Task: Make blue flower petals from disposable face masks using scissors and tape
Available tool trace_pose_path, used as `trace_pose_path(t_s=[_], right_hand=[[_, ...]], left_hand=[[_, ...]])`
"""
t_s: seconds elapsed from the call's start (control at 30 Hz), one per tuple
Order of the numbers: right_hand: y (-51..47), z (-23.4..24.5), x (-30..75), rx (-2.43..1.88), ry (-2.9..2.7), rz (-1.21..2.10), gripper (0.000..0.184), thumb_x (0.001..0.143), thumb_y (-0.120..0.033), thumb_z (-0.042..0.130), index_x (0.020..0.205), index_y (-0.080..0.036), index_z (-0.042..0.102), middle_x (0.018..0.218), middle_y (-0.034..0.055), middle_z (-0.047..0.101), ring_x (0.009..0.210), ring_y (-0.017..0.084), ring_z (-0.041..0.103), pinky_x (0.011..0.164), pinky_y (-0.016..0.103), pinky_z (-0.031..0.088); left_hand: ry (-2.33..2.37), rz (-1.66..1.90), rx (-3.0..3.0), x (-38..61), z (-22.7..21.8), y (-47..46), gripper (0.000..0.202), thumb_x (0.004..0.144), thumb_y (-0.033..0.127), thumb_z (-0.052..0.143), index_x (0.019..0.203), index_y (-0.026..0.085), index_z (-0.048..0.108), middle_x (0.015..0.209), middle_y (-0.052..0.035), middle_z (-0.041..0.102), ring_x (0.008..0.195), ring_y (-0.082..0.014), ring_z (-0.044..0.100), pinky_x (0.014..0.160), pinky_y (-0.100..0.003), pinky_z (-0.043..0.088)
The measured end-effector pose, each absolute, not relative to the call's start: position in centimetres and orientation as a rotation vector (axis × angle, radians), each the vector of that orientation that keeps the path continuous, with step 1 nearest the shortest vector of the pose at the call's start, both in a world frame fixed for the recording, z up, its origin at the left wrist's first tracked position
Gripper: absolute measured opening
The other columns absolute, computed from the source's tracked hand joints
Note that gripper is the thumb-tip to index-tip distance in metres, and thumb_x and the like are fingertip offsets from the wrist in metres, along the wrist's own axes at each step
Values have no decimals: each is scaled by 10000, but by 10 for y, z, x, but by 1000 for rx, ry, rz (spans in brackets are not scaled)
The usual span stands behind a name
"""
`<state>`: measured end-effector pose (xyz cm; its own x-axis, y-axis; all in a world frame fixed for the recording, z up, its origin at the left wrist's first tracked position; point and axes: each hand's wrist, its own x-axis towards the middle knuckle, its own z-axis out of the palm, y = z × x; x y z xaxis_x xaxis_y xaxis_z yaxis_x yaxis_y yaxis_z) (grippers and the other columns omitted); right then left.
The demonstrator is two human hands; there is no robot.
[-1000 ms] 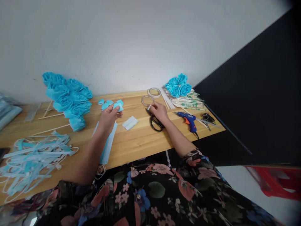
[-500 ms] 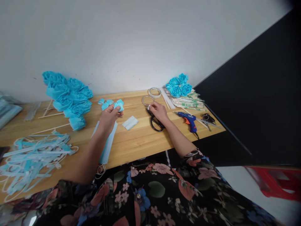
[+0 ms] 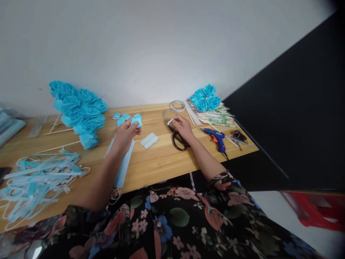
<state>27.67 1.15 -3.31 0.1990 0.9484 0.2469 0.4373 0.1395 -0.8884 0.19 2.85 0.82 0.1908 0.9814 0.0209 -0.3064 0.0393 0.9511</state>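
Blue petal piece point(image 3: 136, 123): pinched between the thumb and fingers of the left hand point(image 3: 125, 135), raised at table centre-left. White scrap point(image 3: 170, 121): gripped by the closed fingertips of the right hand point(image 3: 182, 128). Black-handled scissors point(image 3: 179, 141): laid beneath the right hand, partly covered by it. Folded pale piece point(image 3: 149, 140): placed between the hands. Loose blue petals point(image 3: 123, 119): scattered just beyond the left hand. Blue mask point(image 3: 124, 167): partly hidden by the left forearm. Tape roll point(image 3: 183, 108): set far right of centre. Glue gun point(image 3: 217, 136): laid right. Blue roses point(image 3: 81, 111): massed far left. Cut strips point(image 3: 43, 180): heaped near left.
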Motion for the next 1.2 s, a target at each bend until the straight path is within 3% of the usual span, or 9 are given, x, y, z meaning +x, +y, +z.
trace_pose_path(t_s=[0.37,0.9,1.07,1.2], right_hand=[[13,-31,275,-1670,-1442,452,153,850,-319,594,824,-208,696,770,2,730,748,179,661,739,300,489],[13,-33,277,-1611,-1665,380,217,887,-324,570,1004,-222,723,995,45,762,948,212,683,873,337,486],[12,-32,277,-1609,-1534,445,216,898,-359,557,937,-213,712,922,27,754,885,200,675,831,317,503],[11,-28,277,-1652,-1489,291,206,908,-321,548,949,-218,721,967,44,760,905,212,666,872,338,503]], left_hand=[[858,1189,1057,3,10,27,312,674,410,831,719,168,639,660,6,614,623,-110,573,585,-233,469],[869,1175,1070,3,9,27,279,703,396,807,737,169,648,670,2,620,626,-115,580,597,-241,473],[856,1180,1070,4,9,27,273,713,383,806,740,165,645,666,6,621,617,-110,579,597,-238,474],[875,1175,1062,4,9,27,247,728,364,791,747,165,647,665,3,623,614,-113,582,601,-241,474]])
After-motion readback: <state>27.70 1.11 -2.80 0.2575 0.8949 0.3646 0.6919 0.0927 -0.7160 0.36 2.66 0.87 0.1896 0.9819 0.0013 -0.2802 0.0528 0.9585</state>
